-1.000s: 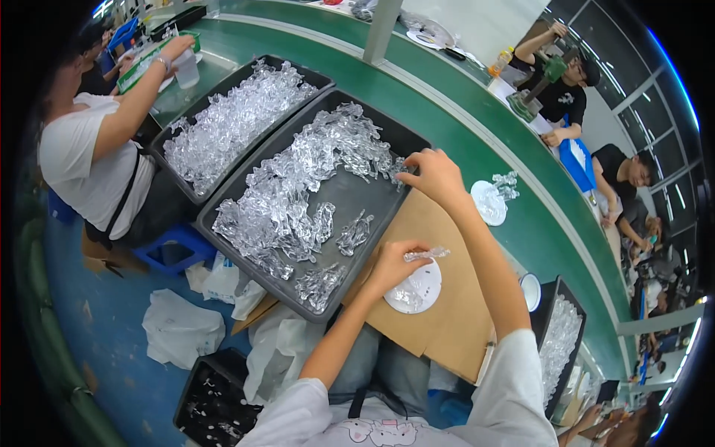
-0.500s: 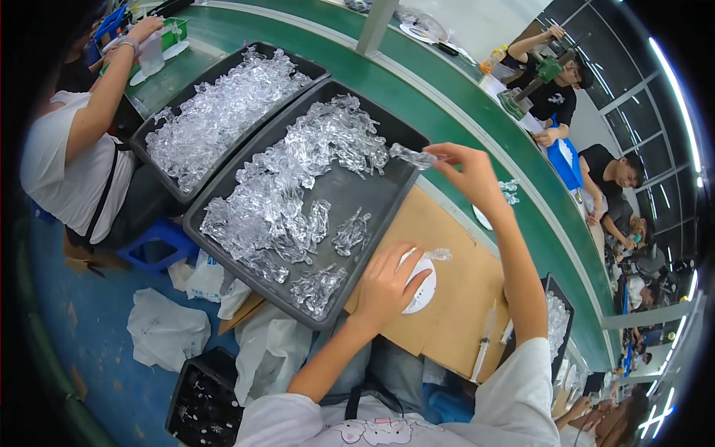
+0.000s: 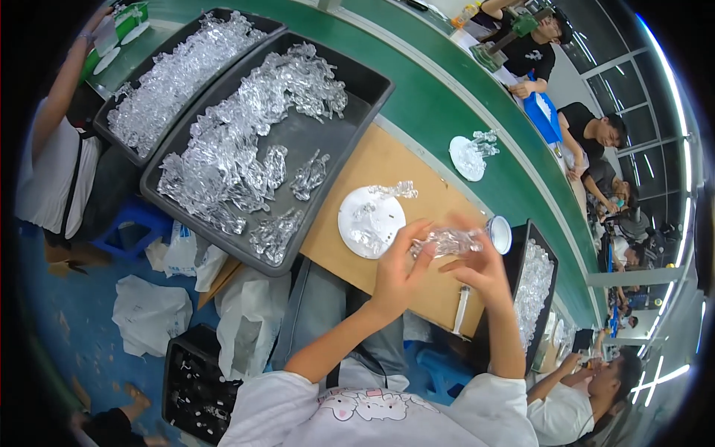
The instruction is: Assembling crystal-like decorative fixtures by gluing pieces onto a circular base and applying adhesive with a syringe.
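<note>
While left hand (image 3: 397, 283) and right hand (image 3: 488, 274) held clear plastic piece (image 3: 450, 243) between partly closed fingers | white disc (image 3: 381, 223) lay left on cardboard (image 3: 436, 197) | dark tray (image 3: 320, 135) stood farther left.

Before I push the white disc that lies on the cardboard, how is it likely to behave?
The white disc looks thin, so it is probably light. It lies flat on the cardboard, so it should slide rather than roll. A clear piece overlaps its edge and, if unattached, might shift.
</note>
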A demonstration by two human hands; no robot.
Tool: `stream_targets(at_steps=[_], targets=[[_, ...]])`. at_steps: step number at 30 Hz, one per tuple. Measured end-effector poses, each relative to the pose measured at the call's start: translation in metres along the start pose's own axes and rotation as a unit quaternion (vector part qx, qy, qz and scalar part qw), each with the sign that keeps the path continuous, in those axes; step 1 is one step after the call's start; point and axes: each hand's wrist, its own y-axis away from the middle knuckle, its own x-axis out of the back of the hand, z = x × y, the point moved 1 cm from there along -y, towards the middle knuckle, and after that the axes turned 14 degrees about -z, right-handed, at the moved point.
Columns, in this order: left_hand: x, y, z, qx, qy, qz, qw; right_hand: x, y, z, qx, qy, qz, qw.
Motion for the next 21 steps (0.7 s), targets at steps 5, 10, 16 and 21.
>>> stream_targets(at_steps=[5, 10, 16, 21], targets=[[0.020, 0.014, -0.008, -0.058, -0.216, -0.026, 0.974, 0.017, -0.021, 0.042, -0.087, 0.119, 0.058, 0.987], [0.068, 0.025, -0.040, 0.011, -0.323, 0.057, 0.945, 0.047, -0.064, 0.074, -0.096, 0.173, 0.040, 0.979], [0.087, 0.025, -0.054, 0.031, -0.359, 0.021, 0.932, 0.051, -0.083, 0.099, -0.099, 0.193, -0.005, 0.976], [0.090, 0.027, -0.054, 0.034, -0.372, 0.004, 0.928, 0.042, -0.089, 0.095, -0.139, 0.209, 0.010, 0.968]])
